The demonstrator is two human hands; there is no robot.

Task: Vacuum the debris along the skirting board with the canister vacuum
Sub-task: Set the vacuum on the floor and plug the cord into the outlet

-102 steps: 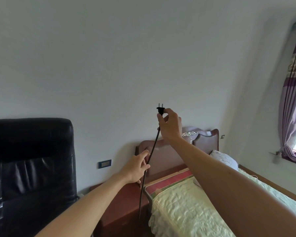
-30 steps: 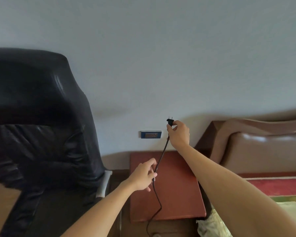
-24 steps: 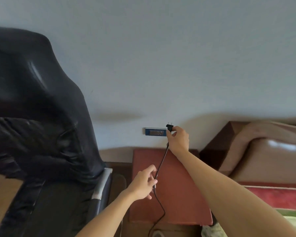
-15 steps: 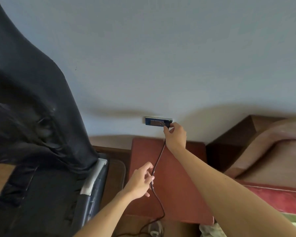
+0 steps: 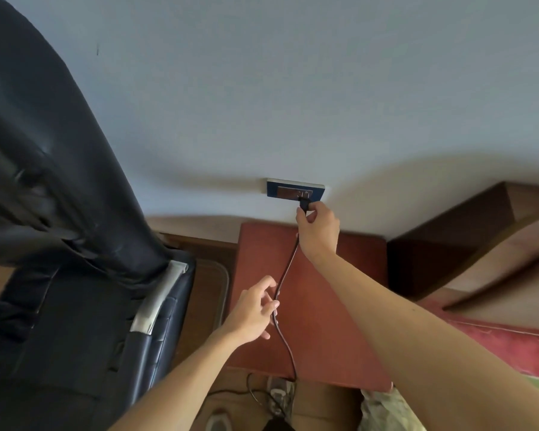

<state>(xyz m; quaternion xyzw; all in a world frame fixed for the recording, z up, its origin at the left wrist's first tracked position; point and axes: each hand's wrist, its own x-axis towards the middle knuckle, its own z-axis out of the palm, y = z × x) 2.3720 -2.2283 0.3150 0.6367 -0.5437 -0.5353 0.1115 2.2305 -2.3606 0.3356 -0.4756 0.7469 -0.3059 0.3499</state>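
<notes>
A black chair [image 5: 59,213] fills the left, against the wall. Beside it the left hand [image 5: 252,309] hovers over the red-brown nightstand [image 5: 321,343], fingers loosely curled round the cord [image 5: 285,273], which climbs from the floor past the nightstand's front edge up to the plug [image 5: 304,204]. The right hand [image 5: 318,228] pinches the plug between thumb and fingers, at the blue socket [image 5: 288,190] on the wall; whether the prongs are fully in cannot be told. A dark headboard [image 5: 448,237] stands at right

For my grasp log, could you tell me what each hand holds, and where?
The right hand pinches the plug by its body, at the socket. The left hand loosely holds the cord lower down.
</notes>
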